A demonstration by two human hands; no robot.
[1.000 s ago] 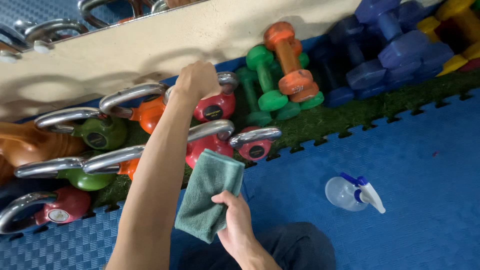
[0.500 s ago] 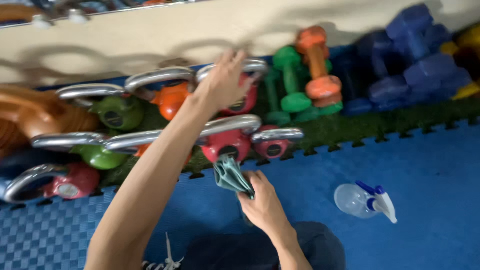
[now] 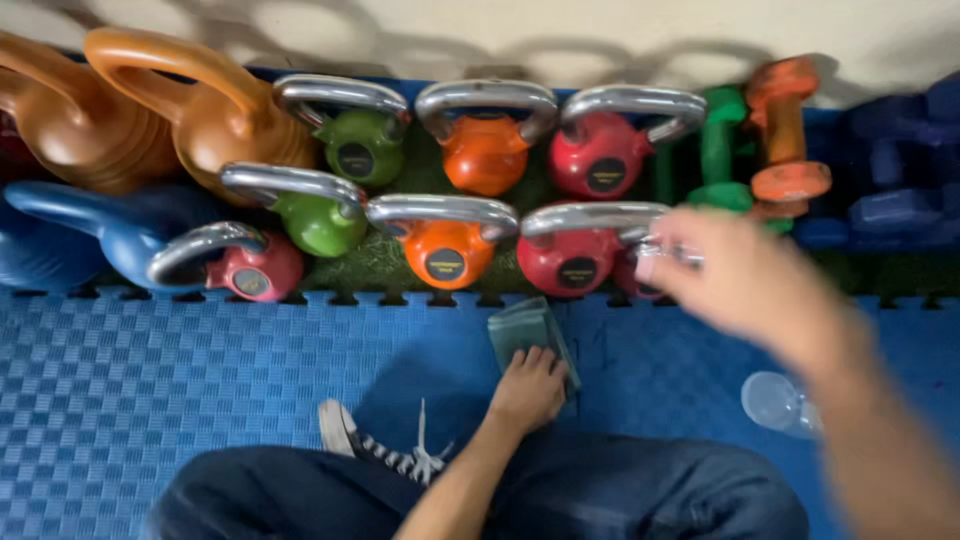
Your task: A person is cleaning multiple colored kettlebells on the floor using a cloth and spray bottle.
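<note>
Lining the far wall, left to right, stand two big matte brown-orange kettlebells [image 3: 200,110] with thick moulded handles, the leftmost cut off by the frame, and a large blue kettlebell [image 3: 90,235] in front of them. Next come two rows of smaller glossy bells with chrome handles: a pink one [image 3: 255,270], green kettlebells [image 3: 360,150], orange kettlebells [image 3: 445,255] and red kettlebells [image 3: 575,262], all on a strip of green turf [image 3: 380,265]. Nearer lies a blue foam mat [image 3: 150,380] with a woven-looking tread and interlocking edge. A canvas sneaker [image 3: 350,435] and dark trousers [image 3: 650,490] fill the near edge.

At centre, the left hand [image 3: 528,388] rests knuckles-up on a folded green cloth [image 3: 520,330], soft and rectangular, lying flat on the mat just in front of the red bells; whether the fingers pinch it cannot be told. To the right, the right hand [image 3: 740,285] is badly blurred, its fingertips at a chrome handle, its grip unreadable. Behind it stand green and orange dumbbells [image 3: 785,130]; a clear spray bottle [image 3: 775,400] is half hidden by the forearm.
</note>
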